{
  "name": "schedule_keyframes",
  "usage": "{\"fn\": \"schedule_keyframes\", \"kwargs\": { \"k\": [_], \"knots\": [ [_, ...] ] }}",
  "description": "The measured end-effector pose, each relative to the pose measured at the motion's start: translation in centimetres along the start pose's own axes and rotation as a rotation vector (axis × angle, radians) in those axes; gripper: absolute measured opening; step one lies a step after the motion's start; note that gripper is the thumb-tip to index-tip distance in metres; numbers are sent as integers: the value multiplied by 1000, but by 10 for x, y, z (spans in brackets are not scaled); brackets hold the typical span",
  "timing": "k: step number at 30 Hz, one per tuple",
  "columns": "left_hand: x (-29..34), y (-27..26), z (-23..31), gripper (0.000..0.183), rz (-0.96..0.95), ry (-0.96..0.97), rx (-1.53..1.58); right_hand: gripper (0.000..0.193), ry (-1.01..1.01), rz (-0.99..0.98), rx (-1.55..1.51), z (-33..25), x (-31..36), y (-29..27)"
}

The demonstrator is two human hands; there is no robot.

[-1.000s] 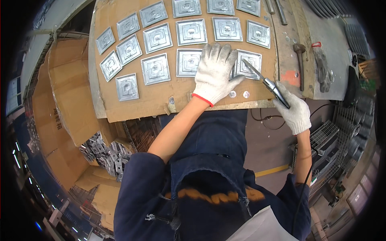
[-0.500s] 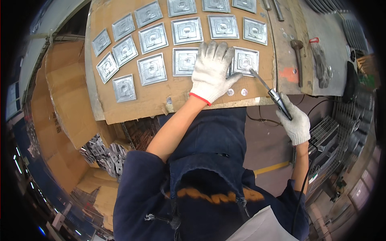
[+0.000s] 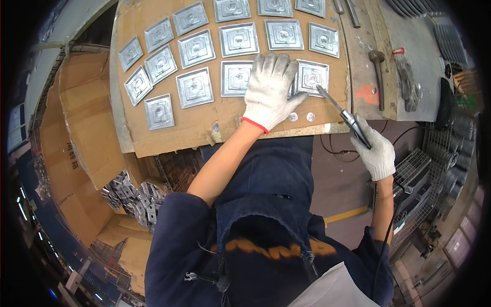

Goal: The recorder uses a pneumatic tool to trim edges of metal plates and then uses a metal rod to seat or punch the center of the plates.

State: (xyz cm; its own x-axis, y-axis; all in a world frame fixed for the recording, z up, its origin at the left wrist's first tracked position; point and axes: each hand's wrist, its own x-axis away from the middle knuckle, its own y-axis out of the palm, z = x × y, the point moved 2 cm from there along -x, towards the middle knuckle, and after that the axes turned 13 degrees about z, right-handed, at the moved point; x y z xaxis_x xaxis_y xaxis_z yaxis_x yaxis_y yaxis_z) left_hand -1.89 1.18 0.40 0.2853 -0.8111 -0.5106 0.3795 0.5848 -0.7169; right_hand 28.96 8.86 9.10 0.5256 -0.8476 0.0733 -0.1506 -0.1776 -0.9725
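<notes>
My left hand, in a white glove with a red cuff edge, lies flat on the front row of square metal plates. Its outstretched fingers cover the right part of one plate, and the thumb points toward the plate to its right. My right hand, gloved too, is closed around a slim black and silver hand tool. The tool's long thin metal tip reaches up and left to the lower part of that right-hand plate; whether it touches is too fine to tell.
Several more metal plates lie in rows on the cardboard-covered table. Two small shiny discs sit near the front edge. To the right are a hammer and grey gloves. Metal parts fill a cardboard box at left.
My right hand and the tool have shifted very slightly; the tip stays over the same plate's lower part. My left hand has not visibly moved.
</notes>
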Motion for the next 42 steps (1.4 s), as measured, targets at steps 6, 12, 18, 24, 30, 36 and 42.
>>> {"fn": "schedule_keyframes", "kwargs": {
  "k": [6,12,18,24,30,36,42],
  "knots": [
    [-10,-12,2,64,26,113,44,62,6,27,-91,-9,3,0],
    [-9,2,-12,56,-121,140,103,61,-70,-4,-39,-19,-4,9],
    [-7,3,-12,58,-114,140,79,61,-86,13,-7,-20,-5,5],
    [-10,-29,-19,73,-160,53,42,61,-98,9,-66,-28,-12,11],
    [0,-54,-44,80,-272,18,-24,61,-123,85,-147,-40,-23,17],
    [19,-47,-49,81,-200,-25,-20,62,-171,31,-22,-48,-35,21],
    [21,-45,-51,79,-171,-20,-9,62,-197,6,66,-49,-39,18]
  ]
}}
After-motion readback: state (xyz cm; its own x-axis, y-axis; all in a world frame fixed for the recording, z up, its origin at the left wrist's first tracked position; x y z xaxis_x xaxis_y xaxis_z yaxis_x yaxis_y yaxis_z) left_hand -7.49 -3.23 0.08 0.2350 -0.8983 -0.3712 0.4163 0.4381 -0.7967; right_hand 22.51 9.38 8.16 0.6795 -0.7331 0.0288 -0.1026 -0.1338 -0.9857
